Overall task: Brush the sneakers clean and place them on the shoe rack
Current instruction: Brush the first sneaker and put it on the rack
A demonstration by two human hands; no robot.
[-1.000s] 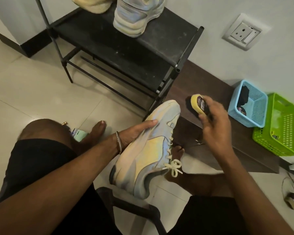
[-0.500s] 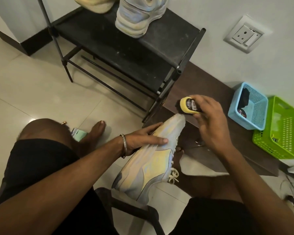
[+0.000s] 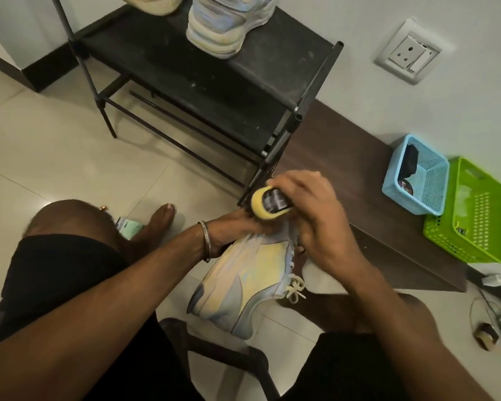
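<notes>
A pale blue and yellow sneaker [image 3: 249,282] with cream laces hangs above the floor between my knees, toe pointing away from me. My left hand [image 3: 237,227] grips its toe end from the left side. My right hand [image 3: 315,221] holds a yellow-backed shoe brush [image 3: 268,205] and presses it onto the toe, over my left fingers. The matching sneaker [image 3: 229,24] stands on the top shelf of the black shoe rack [image 3: 214,82], next to a cream shoe [image 3: 151,4] at the frame's top edge.
A dark wooden bench [image 3: 359,183] runs along the wall right of the rack, carrying a blue basket [image 3: 417,180] and a green basket [image 3: 469,215]. A wall socket [image 3: 411,50] is above. A small green packet [image 3: 130,227] lies by my left foot; cables lie far right.
My right hand has brought the brush down and left onto the sneaker's toe. The sneaker has dropped lower and my left hand has slid toward its toe end.
</notes>
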